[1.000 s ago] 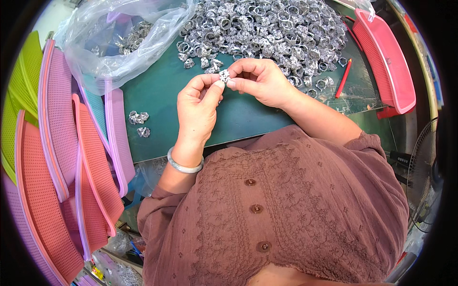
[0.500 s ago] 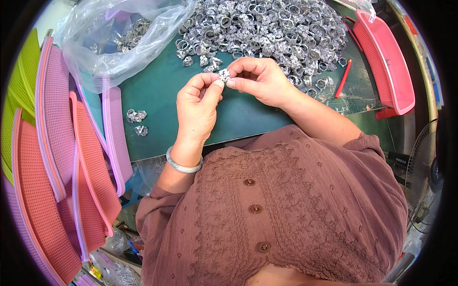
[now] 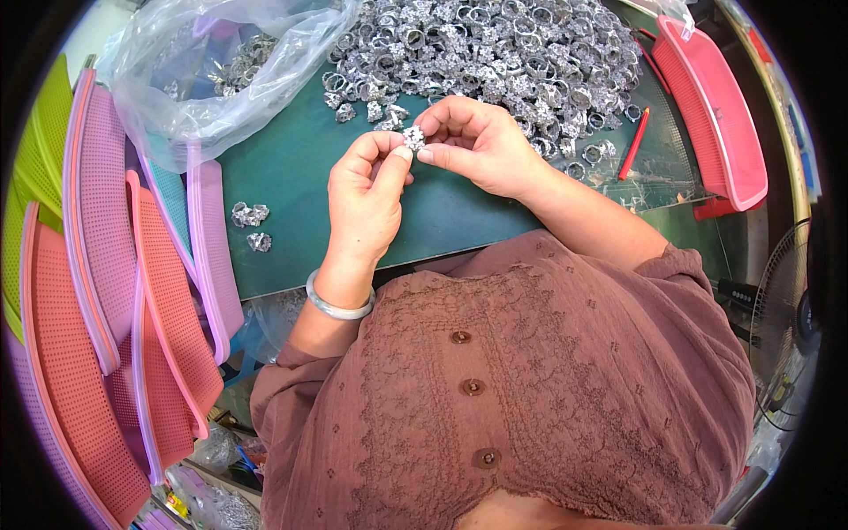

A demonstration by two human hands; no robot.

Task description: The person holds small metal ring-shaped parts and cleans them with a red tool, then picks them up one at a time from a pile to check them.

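A silvery ring (image 3: 413, 138) with a cluster of white stones is pinched between the fingertips of my left hand (image 3: 367, 190). The fingers of my right hand (image 3: 481, 148) are curled, with thumb and forefinger at the ring's right side, seemingly touching it. Its band is hidden behind the fingers. Just beyond my hands a large heap of similar rings (image 3: 495, 57) covers the far part of the green table (image 3: 291, 190). A few loose rings (image 3: 250, 215) lie to the left of my left hand.
An open clear plastic bag (image 3: 203, 115) holding more rings stands at the far left. Purple, coral and green perforated baskets (image 3: 106, 221) are stacked along the left. At the right are a red pencil-like stick (image 3: 634, 146), a pink basket (image 3: 715, 115) and a fan (image 3: 782, 300).
My right hand has lifted slightly, with its fingers a little further from the table's near edge. The ring stays pinched in the same place, its stones still facing up.
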